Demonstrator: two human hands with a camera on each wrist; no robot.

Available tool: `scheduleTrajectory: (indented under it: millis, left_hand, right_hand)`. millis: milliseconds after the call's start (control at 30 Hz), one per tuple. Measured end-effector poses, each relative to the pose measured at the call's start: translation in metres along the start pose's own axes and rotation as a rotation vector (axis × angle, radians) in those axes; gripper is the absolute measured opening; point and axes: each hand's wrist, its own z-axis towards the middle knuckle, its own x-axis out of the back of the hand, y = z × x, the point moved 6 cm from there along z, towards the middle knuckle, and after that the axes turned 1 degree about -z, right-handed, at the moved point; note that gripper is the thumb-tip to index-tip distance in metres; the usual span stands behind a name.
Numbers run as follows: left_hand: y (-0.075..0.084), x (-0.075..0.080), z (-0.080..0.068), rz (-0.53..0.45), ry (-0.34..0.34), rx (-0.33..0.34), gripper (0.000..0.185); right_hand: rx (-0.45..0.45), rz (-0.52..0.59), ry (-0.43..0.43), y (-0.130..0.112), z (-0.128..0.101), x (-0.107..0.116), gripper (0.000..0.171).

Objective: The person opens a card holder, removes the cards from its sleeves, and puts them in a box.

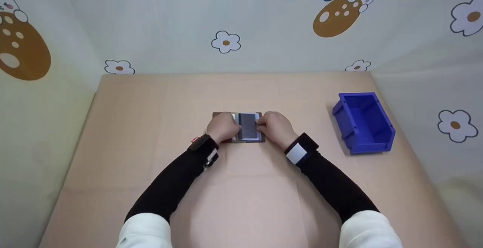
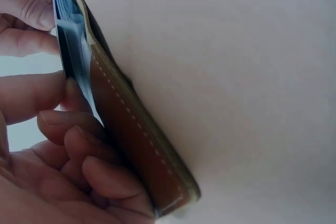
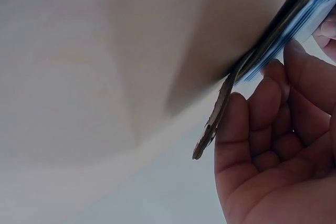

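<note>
Brown leather shows under both hands: a wallet [image 1: 243, 127] lies open on the table [image 1: 151, 127], directly beneath them. The left hand [image 1: 222, 126] curls its fingers [image 2: 79, 129] over the near flap, pinning it. Between the hands a dark card [image 1: 248, 126] sits against pale sleeves. The right hand [image 1: 274, 126] pinches that card's edge, fingers bent. Well off to its right stands a blue bin [image 1: 364, 121]. The card seems mid-slide; the next move likely needs a steady pull along the slot while the left keeps pressing.
</note>
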Motion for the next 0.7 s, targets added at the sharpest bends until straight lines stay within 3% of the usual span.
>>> scheduleTrajectory:
  millis: [267,500,700]
  left_hand:
    - [-0.007,0.007,-0.002,-0.078,-0.005,-0.007,0.019]
    - [-0.017,0.013,-0.005,-0.17,-0.052,-0.06,0.049]
    - [-0.025,0.016,-0.006,-0.253,-0.07,-0.058,0.051]
  right_hand:
    - [0.005,-0.03,-0.015,-0.001,0.0,-0.002,0.021]
    - [0.008,-0.028,0.009,0.0,-0.001,-0.002,0.021]
    - [0.011,-0.029,0.011,-0.001,-0.001,-0.002,0.022]
